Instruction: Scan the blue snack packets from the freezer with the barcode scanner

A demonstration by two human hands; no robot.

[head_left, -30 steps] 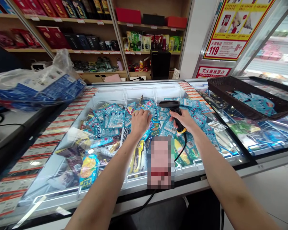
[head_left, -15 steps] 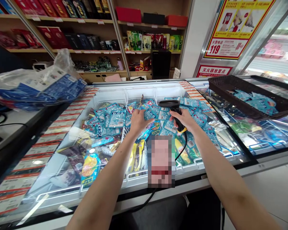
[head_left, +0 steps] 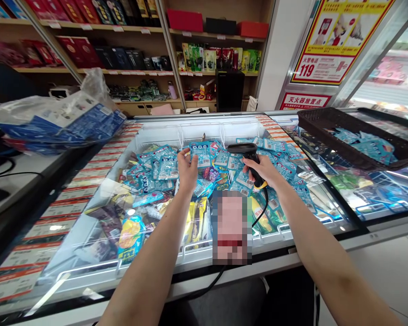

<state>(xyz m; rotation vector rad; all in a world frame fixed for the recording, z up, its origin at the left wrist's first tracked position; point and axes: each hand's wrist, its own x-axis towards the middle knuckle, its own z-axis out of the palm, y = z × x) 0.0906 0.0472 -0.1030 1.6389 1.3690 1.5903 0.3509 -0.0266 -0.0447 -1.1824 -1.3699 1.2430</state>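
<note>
My left hand (head_left: 188,170) is closed on the left edge of a blue packet (head_left: 204,155), its thumb in front and its printed barcode facing me. In my right hand (head_left: 262,170) is a black barcode scanner (head_left: 251,158), gripped by the handle with its head pointing left, apart from the packet. A black cord runs down from its handle. Many similar blue packets (head_left: 168,166) lie heaped under and around both hands in the chest freezer (head_left: 156,132). Yellow wrappers (head_left: 199,217) lie nearer to me.
A brown basket (head_left: 353,156) with blue packets rests at the right. Price labels (head_left: 64,203) line the glass at the left. A plastic bag (head_left: 64,117) of blue-and-white packages sits at the far left. Beyond the freezer stand stocked shelves (head_left: 129,29). A blurred patch (head_left: 231,226) covers something near the front edge.
My left hand has shifted slightly left and closed from a spread pose onto a blue packet. My right hand still holds the scanner in nearly the same place.
</note>
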